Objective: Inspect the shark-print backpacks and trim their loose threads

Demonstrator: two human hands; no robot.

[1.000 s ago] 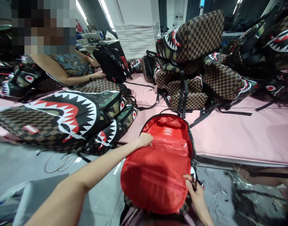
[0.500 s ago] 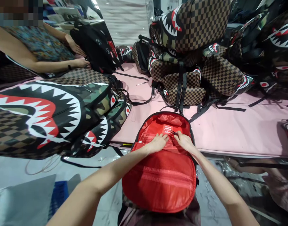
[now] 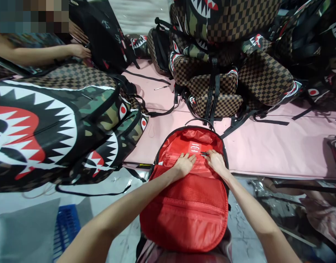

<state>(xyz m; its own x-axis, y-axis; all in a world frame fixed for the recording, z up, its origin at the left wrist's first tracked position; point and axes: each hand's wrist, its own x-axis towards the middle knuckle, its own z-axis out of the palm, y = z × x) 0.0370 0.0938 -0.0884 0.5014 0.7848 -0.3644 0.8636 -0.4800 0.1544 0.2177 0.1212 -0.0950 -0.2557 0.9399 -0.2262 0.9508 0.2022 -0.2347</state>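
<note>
An unzipped backpack with a red lining lies in front of me, its front panel folded down toward my lap. A white printed label shows on the inside back wall. My left hand rests on the lining below the label, its fingers stretched out and holding nothing. On the right side of the opening, my right hand is closed around small thread snips. Their dark points face left, just under the label. The grip end of the snips is hidden in my fingers.
Checkered backpacks with shark-mouth prints lie on the pink table at left. More bags are piled at the back. Another person's hand is at a black bag. A blue crate stands on the floor.
The snips' points now show more plainly, apart from my left fingers. My left hand stays flat on the lining. My view has shifted slightly, and the surroundings have moved with it.
</note>
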